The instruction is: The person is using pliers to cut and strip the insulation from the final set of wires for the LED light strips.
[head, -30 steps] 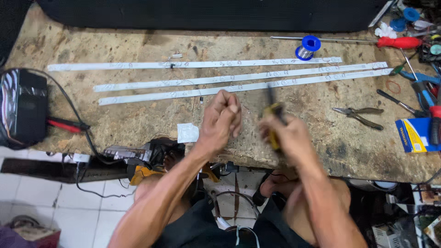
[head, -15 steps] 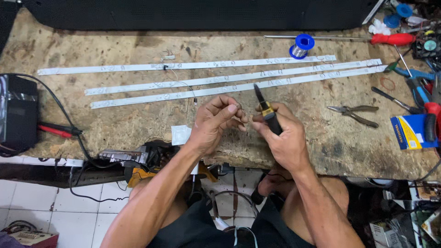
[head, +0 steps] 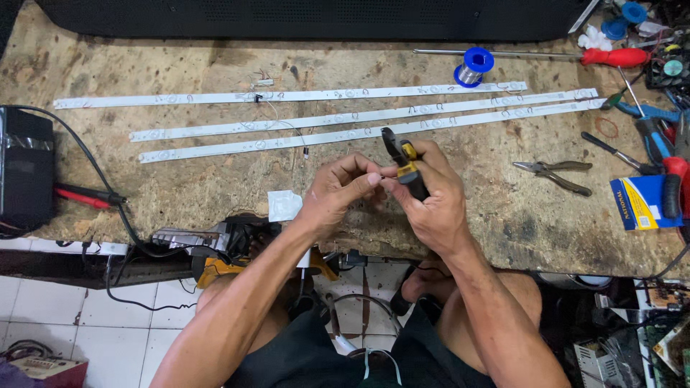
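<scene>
My right hand (head: 430, 195) grips a small cutter with black and yellow handles (head: 402, 161), its jaws pointing up and away from me. My left hand (head: 339, 192) is closed just left of it, fingertips pinched against the tool at something too small to make out. Both hands hover over the near edge of the worn wooden bench (head: 215, 194). Beyond them lie three long white light strips (head: 345, 115), side by side across the bench, with thin wires trailing from the middle one.
A blue solder spool (head: 473, 66), a red-handled screwdriver (head: 611, 56), pliers (head: 557, 174), a yellow-and-blue box (head: 642, 202) and several tools sit at the right. A black box (head: 25, 172) with red and black leads stands at the left edge. A white paper scrap (head: 284, 205) lies near my left hand.
My hands have come forward and settled together above the bench edge; the cutter, blurred a second ago, is now held steady with its jaws up.
</scene>
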